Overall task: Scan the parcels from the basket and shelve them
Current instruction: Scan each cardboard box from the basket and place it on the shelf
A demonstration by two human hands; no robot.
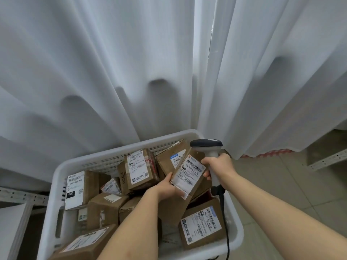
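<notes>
A white curtain (pixel 112 62) fills most of your view, with the white basket (pixel 56 184) below it, packed with taped cardboard parcels lying at all angles. A grey shelf edge (pixel 326 160) shows low on the right and another (pixel 18 196) on the left, so you will likely shelve to one of those sides. Your left hand (pixel 167 186) is curled round the lower left edge of one parcel (pixel 185 177), which is tilted up above the others at the basket's right side with its label (pixel 189 172) facing you. Your right hand (pixel 219 166) is clamped round the grip of the scanner (pixel 208 147), whose head sits just beyond the parcel's top corner; its cable (pixel 225 222) trails down over the basket's near right side. The step in hand looks to be the scan. To do it well, draw the scanner back a little and angle its window down at the barcode near the label's top, since the head now seems to point past it. Keep your left fingers off the printed bars and hold the label flat toward the scanner. Mind that the cable does not snag a parcel corner when you lift away.
</notes>
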